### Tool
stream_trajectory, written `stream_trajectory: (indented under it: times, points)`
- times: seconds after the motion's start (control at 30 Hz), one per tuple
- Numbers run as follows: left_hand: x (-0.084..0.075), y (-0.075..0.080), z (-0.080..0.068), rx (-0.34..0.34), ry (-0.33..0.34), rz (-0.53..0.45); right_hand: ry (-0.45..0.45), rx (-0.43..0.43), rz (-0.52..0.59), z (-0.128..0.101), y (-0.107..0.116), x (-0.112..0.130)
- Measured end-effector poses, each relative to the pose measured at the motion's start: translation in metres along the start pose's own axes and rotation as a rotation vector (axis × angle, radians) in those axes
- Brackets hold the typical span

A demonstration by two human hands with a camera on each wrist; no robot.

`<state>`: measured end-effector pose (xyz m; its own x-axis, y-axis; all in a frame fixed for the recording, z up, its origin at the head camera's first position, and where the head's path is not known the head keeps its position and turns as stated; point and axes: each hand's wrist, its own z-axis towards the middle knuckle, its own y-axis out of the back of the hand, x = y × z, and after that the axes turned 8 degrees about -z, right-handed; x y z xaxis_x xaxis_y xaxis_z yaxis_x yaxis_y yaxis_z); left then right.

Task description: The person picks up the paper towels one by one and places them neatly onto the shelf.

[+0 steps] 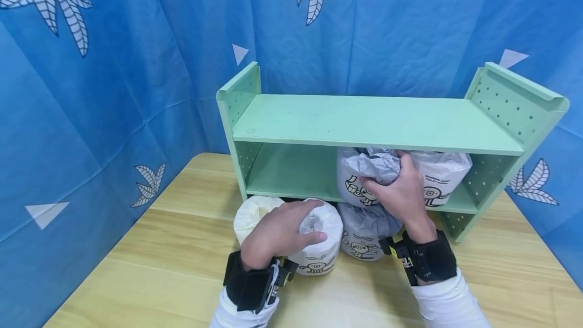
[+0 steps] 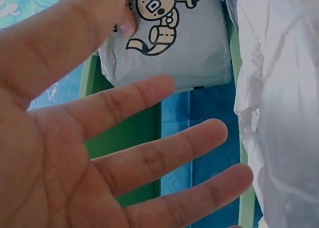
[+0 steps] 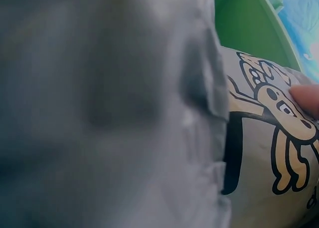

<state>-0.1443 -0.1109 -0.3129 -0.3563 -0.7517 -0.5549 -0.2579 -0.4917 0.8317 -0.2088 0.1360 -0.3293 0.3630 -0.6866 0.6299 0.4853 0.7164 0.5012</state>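
Observation:
My right hand (image 1: pixel 403 194) grips the crumpled top of a grey-wrapped toilet paper roll (image 1: pixel 349 173), thumb at its front and fingers over the top. This roll sits in the lower opening of the green shelf (image 1: pixel 291 171), beside a paler wrapped roll (image 1: pixel 448 168). In the right wrist view, blurred grey wrapping (image 3: pixel 124 153) fills the left side. My left hand (image 1: pixel 282 229) is over a white wrapped roll (image 1: pixel 325 247) and a cream one (image 1: pixel 248 211) before the shelf. Its fingers (image 2: pixel 164 160) are spread and straight in the left wrist view, with nothing held.
Another grey-wrapped roll (image 1: pixel 362 242) stands on the wooden table (image 1: pixel 182 247), in front of the shelf and below the gripped one. The shelf's upper board (image 1: pixel 364 115) overhangs the rolls, between perforated side panels (image 1: pixel 510 108). A blue patterned curtain (image 1: pixel 387 29) hangs behind.

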Motion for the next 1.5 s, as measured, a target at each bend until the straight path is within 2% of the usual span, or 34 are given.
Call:
stream_trajectory:
  times: [0.23,0.47,0.6,0.8,0.9,1.17,1.5]
  points:
    - [0.0004,-0.0002,0.0011,0.003,0.008,0.005,-0.039,0.038,0.0,0.0018,0.0001,0.0001]
    - [0.0007,0.0003,0.0014,0.002,0.015,0.004,-0.039,0.082,0.019,0.0018,0.0002,0.0001]
    - [0.001,0.0003,0.0016,0.006,0.018,0.007,-0.009,0.12,0.017,0.0013,0.0011,-0.0018]
    - [0.002,-0.0005,0.002,0.005,0.017,0.001,0.086,0.202,0.053,0.0019,0.0035,-0.0045]
    - [0.0025,-0.0007,0.002,0.0,0.012,-0.005,0.1,0.219,0.066,0.0023,0.0037,-0.0043]
    - [0.0027,-0.0003,0.0032,0.007,0.023,-0.002,0.09,0.178,0.068,0.0032,0.0004,-0.0049]
    - [0.0033,0.0005,0.004,0.013,0.033,-0.001,0.161,0.012,-0.014,0.002,-0.0042,-0.0047]
